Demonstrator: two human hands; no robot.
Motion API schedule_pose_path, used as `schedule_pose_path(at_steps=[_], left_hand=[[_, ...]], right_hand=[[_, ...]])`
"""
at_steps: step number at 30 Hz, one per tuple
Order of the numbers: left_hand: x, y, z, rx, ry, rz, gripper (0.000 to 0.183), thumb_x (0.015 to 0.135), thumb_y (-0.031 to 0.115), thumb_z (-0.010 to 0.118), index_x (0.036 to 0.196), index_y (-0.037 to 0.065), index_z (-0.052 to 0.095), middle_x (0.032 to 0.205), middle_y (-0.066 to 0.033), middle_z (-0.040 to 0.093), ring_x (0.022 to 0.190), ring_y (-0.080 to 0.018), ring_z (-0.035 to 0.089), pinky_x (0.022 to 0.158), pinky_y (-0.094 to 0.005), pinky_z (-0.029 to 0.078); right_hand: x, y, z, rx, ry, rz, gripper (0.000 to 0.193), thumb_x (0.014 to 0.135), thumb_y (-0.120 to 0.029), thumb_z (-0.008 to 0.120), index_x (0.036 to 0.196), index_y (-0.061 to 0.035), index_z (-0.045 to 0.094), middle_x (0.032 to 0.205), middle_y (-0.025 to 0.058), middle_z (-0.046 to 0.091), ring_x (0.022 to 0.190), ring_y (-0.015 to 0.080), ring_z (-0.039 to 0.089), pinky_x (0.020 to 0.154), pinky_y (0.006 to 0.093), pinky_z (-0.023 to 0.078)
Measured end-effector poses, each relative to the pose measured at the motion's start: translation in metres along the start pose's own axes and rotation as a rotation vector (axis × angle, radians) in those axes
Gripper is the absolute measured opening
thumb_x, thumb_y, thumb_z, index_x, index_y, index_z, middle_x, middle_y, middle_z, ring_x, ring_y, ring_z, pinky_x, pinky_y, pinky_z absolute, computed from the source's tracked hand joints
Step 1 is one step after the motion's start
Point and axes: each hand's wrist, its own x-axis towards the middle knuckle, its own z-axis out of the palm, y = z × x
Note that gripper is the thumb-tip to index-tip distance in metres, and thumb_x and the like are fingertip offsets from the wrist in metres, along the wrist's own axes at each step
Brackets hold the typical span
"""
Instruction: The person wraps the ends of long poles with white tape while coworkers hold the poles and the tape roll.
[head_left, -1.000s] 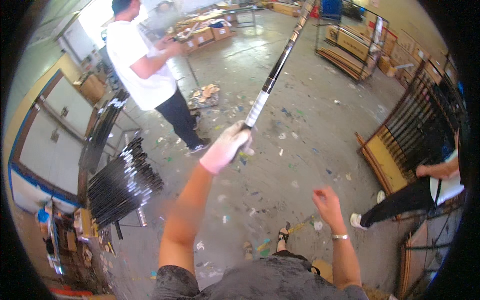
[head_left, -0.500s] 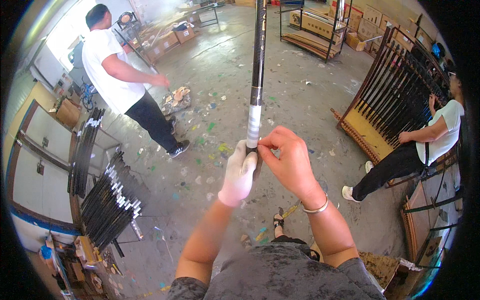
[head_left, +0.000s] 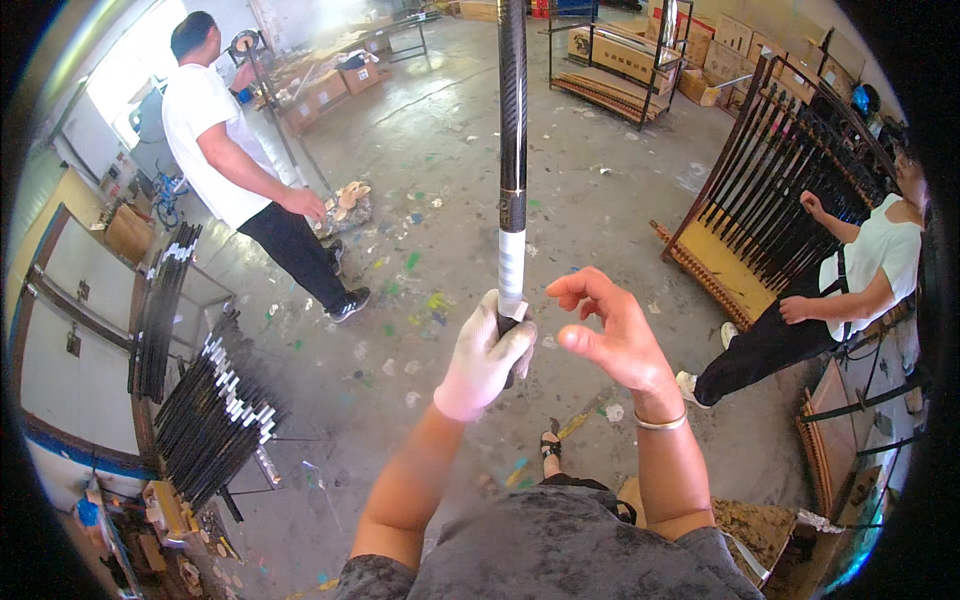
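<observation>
A long black pole (head_left: 513, 120) with a glossy carbon weave stands upright in front of me, its top running out of view. Around its lower part is a white and grey striped wrap (head_left: 511, 262), tape by its look. My left hand (head_left: 478, 352), in a white glove, grips the pole just below that wrap, with the thumb across the front. A short dark end of the pole shows under the thumb. Bare and with a bracelet at the wrist, my right hand (head_left: 612, 328) hangs just right of the pole. Its fingers are apart and hold nothing.
Stacks of black poles (head_left: 210, 410) with pale bands lie at the left, by white doors (head_left: 75, 345). One person (head_left: 225, 150) stands at the far left; another (head_left: 860, 270) is beside a rack of poles (head_left: 775, 180) at the right. A metal shelf (head_left: 615, 65) stands at the back.
My right hand has let go of the wrap's lower edge, moved right and opened. The pole and my left hand have shifted slightly. The person at the right has lowered an arm from the rack.
</observation>
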Motion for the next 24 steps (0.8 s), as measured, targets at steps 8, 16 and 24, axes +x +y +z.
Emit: schedule_pose_path(at_steps=[8, 16, 24], left_hand=[[-0.005, -0.023, 0.000, 0.212, 0.227, 0.187, 0.016, 0.082, 0.003, 0.059, 0.091, 0.005, 0.045, 0.068, -0.0008, 0.050, 0.055, -0.0067, 0.050, 0.047, -0.0240, 0.041], [-0.028, 0.000, -0.048, -0.228, -0.321, -0.170, 0.021, 0.073, 0.011, 0.067, 0.076, 0.002, 0.048, 0.056, -0.0027, 0.047, 0.042, -0.0107, 0.041, 0.037, -0.0257, 0.031], [0.000, -0.026, -0.027, -0.458, -0.232, -0.084, 0.031, 0.083, 0.020, 0.067, 0.100, 0.000, 0.049, 0.064, -0.0020, 0.048, 0.048, -0.0087, 0.042, 0.043, -0.0221, 0.036]], right_hand=[[0.013, -0.013, 0.034, -0.170, 0.014, -0.004, 0.021, 0.073, -0.012, 0.072, 0.084, -0.0005, 0.058, 0.081, 0.0102, 0.054, 0.081, 0.0260, 0.055, 0.071, 0.0355, 0.045], [-0.062, 0.090, -0.270, -0.948, 0.900, 0.117, 0.009, 0.084, -0.012, 0.062, 0.085, -0.0035, 0.063, 0.077, 0.0061, 0.061, 0.068, 0.0146, 0.054, 0.066, 0.0281, 0.045], [-0.162, 0.110, -0.315, -0.894, 0.749, 0.265, 0.020, 0.086, -0.019, 0.064, 0.080, -0.0007, 0.059, 0.069, -0.0003, 0.052, 0.065, 0.0087, 0.044, 0.061, 0.0238, 0.039]])
